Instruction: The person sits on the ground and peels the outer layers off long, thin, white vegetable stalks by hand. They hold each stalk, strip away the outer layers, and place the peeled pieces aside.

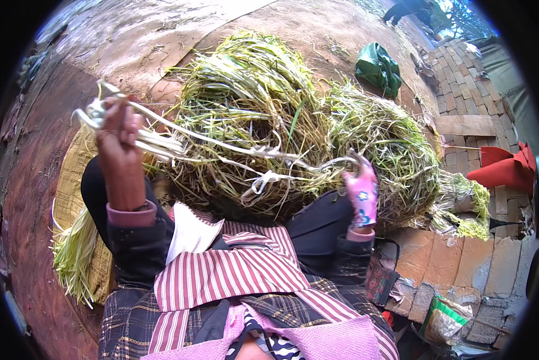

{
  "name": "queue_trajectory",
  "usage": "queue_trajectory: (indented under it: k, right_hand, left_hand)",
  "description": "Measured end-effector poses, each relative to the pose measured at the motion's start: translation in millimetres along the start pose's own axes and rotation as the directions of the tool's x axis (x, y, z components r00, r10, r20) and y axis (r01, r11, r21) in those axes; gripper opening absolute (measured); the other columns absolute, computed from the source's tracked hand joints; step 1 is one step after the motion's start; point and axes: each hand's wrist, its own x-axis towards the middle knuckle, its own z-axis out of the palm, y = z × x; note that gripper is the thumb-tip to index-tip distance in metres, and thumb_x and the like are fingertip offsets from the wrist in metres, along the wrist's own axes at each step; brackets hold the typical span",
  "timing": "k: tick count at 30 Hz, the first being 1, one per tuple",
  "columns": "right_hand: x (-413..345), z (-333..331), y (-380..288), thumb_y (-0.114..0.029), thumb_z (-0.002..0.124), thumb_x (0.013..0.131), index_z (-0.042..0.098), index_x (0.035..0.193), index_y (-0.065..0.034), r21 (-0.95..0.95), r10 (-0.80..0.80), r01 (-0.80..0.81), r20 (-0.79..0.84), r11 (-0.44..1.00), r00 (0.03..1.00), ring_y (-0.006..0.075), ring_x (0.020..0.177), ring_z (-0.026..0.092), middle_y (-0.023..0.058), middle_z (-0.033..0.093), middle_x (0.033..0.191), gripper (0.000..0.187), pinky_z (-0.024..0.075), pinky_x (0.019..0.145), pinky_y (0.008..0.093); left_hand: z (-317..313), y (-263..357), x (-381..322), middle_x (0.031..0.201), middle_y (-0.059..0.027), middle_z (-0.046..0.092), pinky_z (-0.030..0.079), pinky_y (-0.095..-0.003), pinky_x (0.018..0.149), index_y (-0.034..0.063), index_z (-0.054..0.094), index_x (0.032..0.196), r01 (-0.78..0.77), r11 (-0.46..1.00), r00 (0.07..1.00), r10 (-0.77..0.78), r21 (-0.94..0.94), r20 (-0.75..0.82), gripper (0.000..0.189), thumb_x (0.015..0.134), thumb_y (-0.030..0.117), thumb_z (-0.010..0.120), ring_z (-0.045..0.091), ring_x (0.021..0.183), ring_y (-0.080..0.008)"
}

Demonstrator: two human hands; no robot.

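My bare left hand [120, 135] is raised at the left, its fingers closed on several long white stalks [159, 143]. Some of the stalks stretch rightward across a large heap of green and straw-coloured leafy stalks [256, 85]. My right hand [362, 191], in a pink flowered glove, is above my knee. It pinches the far end of a thin pale strand [307, 165], which has a twisted, brownish middle. A curled white strip [267, 178] hangs just below this strand. Between my hands, the heap's near edge lies against my knees.
A second leafy heap [382, 148] lies to the right, with a smaller bundle [463, 202] beyond. Pale-green stalks [78, 256] rest on a yellow woven sack [78, 166] at the left. Behind are a green bag [377, 69] and brick paving [458, 76]; red material [503, 166] is far right.
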Motion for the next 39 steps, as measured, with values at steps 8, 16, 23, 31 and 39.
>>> queue_trajectory:
  k: [8,16,23,31,39]
  right_hand:
    - [-34,113,-127,-0.007,0.065,0.08,0.064,0.095,-0.0029,0.438,-0.455,0.253,0.454,0.863,0.766,0.0188,0.083,0.061,0.0069,0.065,0.09,0.016,0.0454,0.075,0.0318]
    - [-20,94,-122,-0.009,0.052,0.09,0.063,0.095,0.0007,0.584,-0.18,-0.156,0.475,0.796,0.862,0.0108,0.06,0.054,0.0056,0.063,0.072,0.016,0.0433,0.055,0.0252]
    - [-45,94,-115,-0.02,0.056,0.092,0.062,0.091,-0.0017,0.67,-0.299,-0.32,0.637,0.669,0.71,0.0019,0.055,0.039,-0.0047,0.053,0.069,0.019,0.0315,0.05,0.0179]
    - [-48,39,-72,-0.034,0.055,0.091,0.055,0.062,-0.0039,0.862,-0.272,-0.139,0.301,0.487,0.914,0.0059,0.037,0.039,-0.0012,0.047,0.049,0.042,0.0325,0.034,0.0222]
    - [-1,-24,45,-0.034,0.051,0.093,0.042,0.061,-0.014,0.972,0.241,0.186,-0.148,-0.144,0.959,0.0089,0.036,0.027,-0.0032,0.033,0.048,0.039,0.0273,0.037,0.0246]
  left_hand:
    - [6,-57,-18,0.081,-0.0163,0.065,0.029,-0.0178,0.035,0.0072,0.052,0.094,0.222,0.952,0.974,-0.207,0.21,-0.091,0.021,0.079,-0.005,0.061,0.034,0.039,-0.0032]
    - [32,-96,-57,0.089,-0.0154,0.066,0.032,-0.0158,0.031,0.0008,0.054,0.097,0.454,0.839,0.877,-0.481,0.3,0.019,0.024,0.092,0.024,0.056,0.037,0.039,-0.0011]
    - [13,-97,-51,0.057,-0.0025,0.051,0.028,-0.0202,0.03,0.0034,0.052,0.091,0.47,0.817,0.876,-0.478,0.335,-0.063,0.016,0.093,0.02,0.054,0.033,0.034,-0.0054]
    - [14,-86,-41,0.054,0.004,0.04,0.026,-0.0191,0.03,0.007,0.05,0.09,0.477,0.797,0.867,-0.495,0.371,-0.052,0.013,0.092,0.018,0.056,0.029,0.036,-0.004]
    - [13,-73,-33,0.052,0.0047,0.034,0.023,-0.0183,0.03,0.0078,0.048,0.08,0.404,0.822,0.905,-0.423,0.402,-0.046,0.019,0.094,0.019,0.052,0.026,0.037,-0.0036]
